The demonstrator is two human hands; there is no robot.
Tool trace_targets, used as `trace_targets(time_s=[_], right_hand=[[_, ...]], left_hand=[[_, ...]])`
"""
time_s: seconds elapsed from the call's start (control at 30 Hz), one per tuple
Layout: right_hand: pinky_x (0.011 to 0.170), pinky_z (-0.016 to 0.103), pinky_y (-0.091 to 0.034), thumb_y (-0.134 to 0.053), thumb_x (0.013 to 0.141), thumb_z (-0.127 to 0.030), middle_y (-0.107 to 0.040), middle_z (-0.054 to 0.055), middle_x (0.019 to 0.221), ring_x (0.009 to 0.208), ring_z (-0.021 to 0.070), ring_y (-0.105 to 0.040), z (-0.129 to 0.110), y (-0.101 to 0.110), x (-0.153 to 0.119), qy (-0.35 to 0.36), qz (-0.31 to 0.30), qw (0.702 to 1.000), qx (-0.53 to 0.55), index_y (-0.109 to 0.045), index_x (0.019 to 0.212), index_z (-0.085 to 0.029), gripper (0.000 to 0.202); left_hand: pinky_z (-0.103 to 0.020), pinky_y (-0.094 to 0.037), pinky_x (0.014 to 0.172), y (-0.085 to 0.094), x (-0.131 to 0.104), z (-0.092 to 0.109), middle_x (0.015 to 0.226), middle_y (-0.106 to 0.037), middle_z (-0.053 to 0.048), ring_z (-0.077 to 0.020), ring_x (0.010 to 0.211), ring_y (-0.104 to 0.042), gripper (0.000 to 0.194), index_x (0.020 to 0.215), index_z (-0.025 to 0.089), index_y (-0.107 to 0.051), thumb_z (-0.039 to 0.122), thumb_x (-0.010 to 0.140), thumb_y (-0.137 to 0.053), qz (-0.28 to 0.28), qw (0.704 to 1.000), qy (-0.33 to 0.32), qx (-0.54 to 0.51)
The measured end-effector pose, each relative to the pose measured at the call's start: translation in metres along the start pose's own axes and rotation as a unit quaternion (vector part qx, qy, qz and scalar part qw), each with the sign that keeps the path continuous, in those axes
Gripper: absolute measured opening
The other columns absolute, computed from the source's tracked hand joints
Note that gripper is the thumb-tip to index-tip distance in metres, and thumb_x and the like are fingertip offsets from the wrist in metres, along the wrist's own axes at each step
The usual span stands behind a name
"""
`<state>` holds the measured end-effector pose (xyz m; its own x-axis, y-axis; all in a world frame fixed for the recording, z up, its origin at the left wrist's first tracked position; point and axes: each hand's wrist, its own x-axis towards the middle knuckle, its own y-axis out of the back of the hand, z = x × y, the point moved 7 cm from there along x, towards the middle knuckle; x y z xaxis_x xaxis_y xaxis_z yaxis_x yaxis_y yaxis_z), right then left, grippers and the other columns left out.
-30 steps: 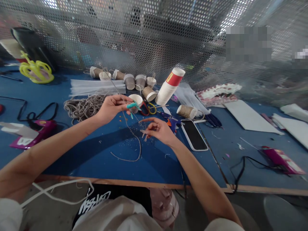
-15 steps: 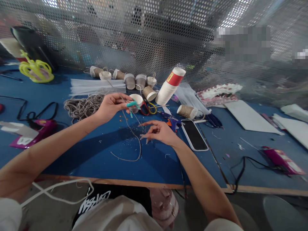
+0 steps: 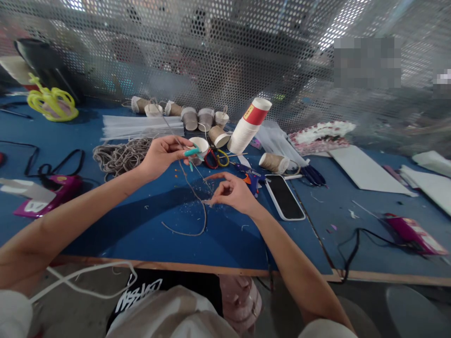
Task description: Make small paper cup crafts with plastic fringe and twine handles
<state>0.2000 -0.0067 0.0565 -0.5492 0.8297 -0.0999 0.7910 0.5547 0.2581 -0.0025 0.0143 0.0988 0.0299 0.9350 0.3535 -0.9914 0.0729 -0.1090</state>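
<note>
My left hand (image 3: 167, 152) is closed over the table, its fingers pinching a grey cord (image 3: 192, 190) and a small teal piece (image 3: 192, 151) whose exact kind I cannot make out. One end of the cord rises behind the hand; another part hangs down and curls on the blue tabletop. A thin strand runs from the teal piece to my right hand (image 3: 232, 193), where thumb and fingers come together on it. Just behind my left hand stands a white paper cup (image 3: 199, 144). Scissors (image 3: 221, 158) with red and yellow handles lie beside it.
A grey cord heap (image 3: 121, 155) lies at left. Stacked paper cups (image 3: 248, 126) lean near the mesh partition, with cord-wrapped cups (image 3: 206, 118) in a row. At right are a blue glue gun (image 3: 252, 176), a phone (image 3: 285, 198) and white boards (image 3: 369, 170).
My right hand's fingers have drawn closer together and shifted slightly left. The cord above my left hand shows more plainly. My left hand is almost still.
</note>
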Motion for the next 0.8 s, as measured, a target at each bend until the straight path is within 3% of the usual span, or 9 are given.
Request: trace_targets(time_s=[0.17, 0.33, 0.43, 0.57, 0.8], right_hand=[[0.068, 0.032, -0.057, -0.085, 0.061, -0.027, -0.076, 0.003, 0.074, 0.068, 0.0193, -0.072, 0.005, -0.006, 0.0, -0.036, -0.064, 0.997, 0.03, -0.061, 0.122, -0.015, 0.066], [0.076, 0.033, -0.058, -0.083, 0.065, -0.03, -0.078, 0.004, 0.078, 0.075, 0.02, -0.074, 0.007, 0.0, 0.0, -0.05, -0.062, 0.996, 0.029, -0.068, 0.115, -0.016, 0.054], [0.075, 0.034, -0.059, -0.084, 0.063, -0.032, -0.077, 0.006, 0.075, 0.074, 0.0208, -0.075, 0.009, 0.0, 0.0, -0.076, -0.072, 0.993, 0.057, -0.074, 0.101, -0.015, 0.043], [0.067, 0.032, -0.058, -0.087, 0.057, -0.034, -0.075, 0.005, 0.065, 0.067, 0.0219, -0.074, 0.009, 0.004, 0.001, -0.062, -0.035, 0.997, 0.009, -0.075, 0.078, -0.015, 0.03], [0.055, 0.03, -0.051, -0.086, 0.057, -0.033, -0.071, 0.005, 0.056, 0.06, 0.0229, -0.071, 0.006, 0.012, 0.0, -0.007, 0.065, 0.995, -0.072, -0.065, 0.069, -0.018, 0.028]], left_hand=[[-0.021, -0.058, 0.054, -0.001, 0.0, 0.002, 0.06, -0.068, -0.001, -0.0108, 0.052, -0.065, 0.03, 0.085, 0.014, -0.069, 0.035, 0.068, -0.082, 0.0, 1.0, -0.003, 0.014], [-0.021, -0.057, 0.053, -0.001, 0.001, 0.003, 0.062, -0.069, -0.001, -0.0098, 0.051, -0.065, 0.027, 0.084, 0.014, -0.069, 0.032, 0.069, -0.081, 0.005, 1.0, 0.0, 0.018], [-0.02, -0.057, 0.054, -0.001, 0.001, 0.0, 0.059, -0.068, 0.0, -0.0103, 0.051, -0.065, 0.027, 0.084, 0.014, -0.069, 0.031, 0.068, -0.082, 0.0, 1.0, -0.001, 0.009], [-0.023, -0.059, 0.056, -0.001, 0.0, -0.005, 0.059, -0.069, -0.001, -0.0129, 0.054, -0.067, 0.032, 0.089, 0.013, -0.069, 0.033, 0.068, -0.082, -0.002, 1.0, 0.002, 0.012], [-0.024, -0.058, 0.058, -0.003, -0.002, -0.007, 0.055, -0.067, 0.0, -0.0135, 0.054, -0.067, 0.031, 0.091, 0.014, -0.068, 0.035, 0.07, -0.079, 0.008, 0.999, 0.006, 0.048]])
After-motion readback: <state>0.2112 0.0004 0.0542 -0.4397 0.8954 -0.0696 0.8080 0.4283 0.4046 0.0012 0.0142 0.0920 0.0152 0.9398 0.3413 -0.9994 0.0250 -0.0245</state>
